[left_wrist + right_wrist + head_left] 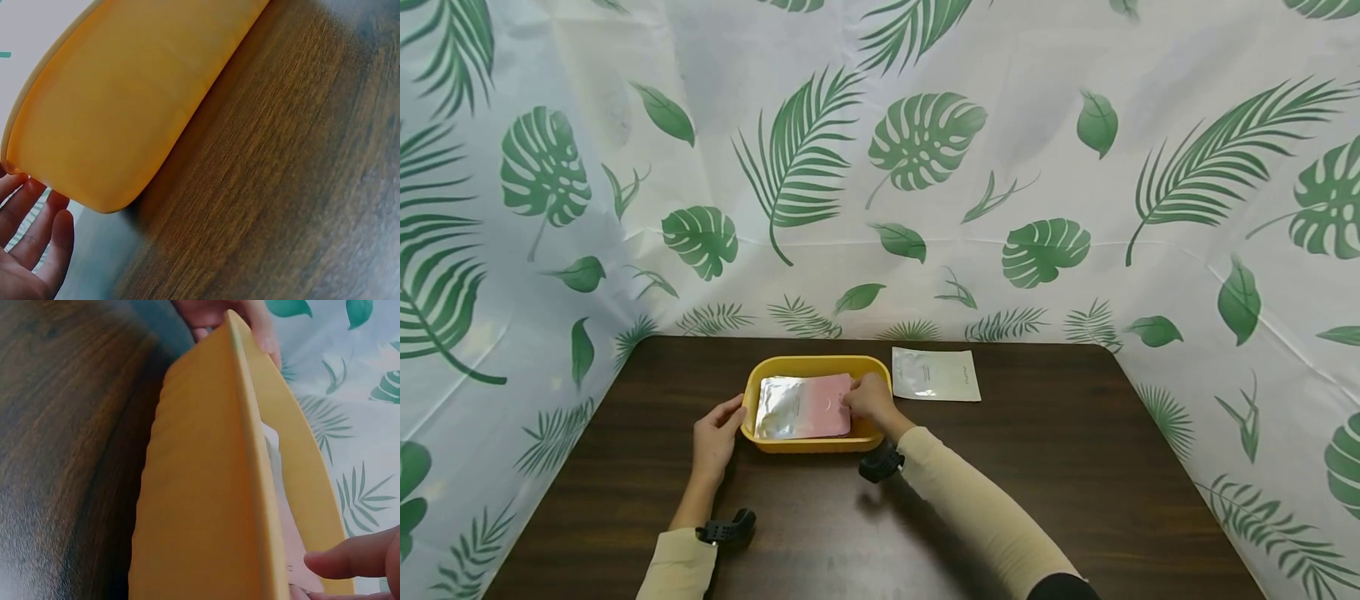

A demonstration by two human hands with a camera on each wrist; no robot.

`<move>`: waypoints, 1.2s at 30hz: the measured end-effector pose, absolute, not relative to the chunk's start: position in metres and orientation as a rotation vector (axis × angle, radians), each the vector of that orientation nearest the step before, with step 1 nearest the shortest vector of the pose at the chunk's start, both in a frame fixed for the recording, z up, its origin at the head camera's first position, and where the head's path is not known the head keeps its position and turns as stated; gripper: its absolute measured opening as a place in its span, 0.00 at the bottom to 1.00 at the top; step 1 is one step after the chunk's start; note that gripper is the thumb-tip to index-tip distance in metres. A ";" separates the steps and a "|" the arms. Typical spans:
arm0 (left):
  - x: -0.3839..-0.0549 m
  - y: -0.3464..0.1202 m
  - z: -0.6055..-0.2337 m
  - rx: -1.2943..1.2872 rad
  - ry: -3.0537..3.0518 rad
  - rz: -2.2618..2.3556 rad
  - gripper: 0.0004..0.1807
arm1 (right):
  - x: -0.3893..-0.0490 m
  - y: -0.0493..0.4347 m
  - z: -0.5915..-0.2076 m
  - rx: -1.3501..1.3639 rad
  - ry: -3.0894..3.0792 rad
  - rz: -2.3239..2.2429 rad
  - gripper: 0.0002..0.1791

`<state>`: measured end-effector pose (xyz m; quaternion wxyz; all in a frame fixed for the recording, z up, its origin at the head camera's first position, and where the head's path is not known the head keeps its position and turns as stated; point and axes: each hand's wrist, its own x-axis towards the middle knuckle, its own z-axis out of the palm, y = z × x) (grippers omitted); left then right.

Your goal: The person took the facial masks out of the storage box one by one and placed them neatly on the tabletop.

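Observation:
A yellow plastic basket (820,446) stands at the far middle of the table. Inside lies a pink and silver sheet mask packet (805,407), its shiny half to the left. My right hand (874,398) reaches over the basket's right side and pinches the packet's right end; the right wrist view shows the thumb (350,555) above the pink edge (297,550). At the basket's left end, my left hand (715,433) touches the wall with nearly straight fingertips, seen also in the left wrist view beside the yellow wall (112,112).
A second, pale green and silver packet (936,374) lies flat on the table just right of the basket. The dark wooden table (805,533) reaches back to a white leaf-patterned cloth (970,275) hanging behind and at both sides.

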<state>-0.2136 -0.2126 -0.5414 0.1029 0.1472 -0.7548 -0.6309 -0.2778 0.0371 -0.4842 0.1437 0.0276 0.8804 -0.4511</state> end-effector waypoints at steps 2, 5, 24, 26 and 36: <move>-0.213 -0.212 -0.541 0.435 -2.222 -1.868 0.18 | -0.278 0.036 -0.487 0.095 2.548 -1.310 0.07; -0.212 -0.212 -0.539 0.424 -2.223 -1.873 0.19 | -0.277 0.034 -0.491 0.118 2.534 -1.333 0.08; -0.212 -0.213 -0.537 0.443 -2.252 -1.868 0.19 | -0.268 0.029 -0.491 0.240 2.437 -1.541 0.09; -0.212 -0.213 -0.537 0.443 -2.252 -1.870 0.20 | -0.267 0.029 -0.490 0.249 2.427 -1.557 0.09; -0.211 -0.213 -0.536 0.440 -2.252 -1.891 0.21 | -0.269 0.038 -0.487 0.248 2.310 -1.708 0.10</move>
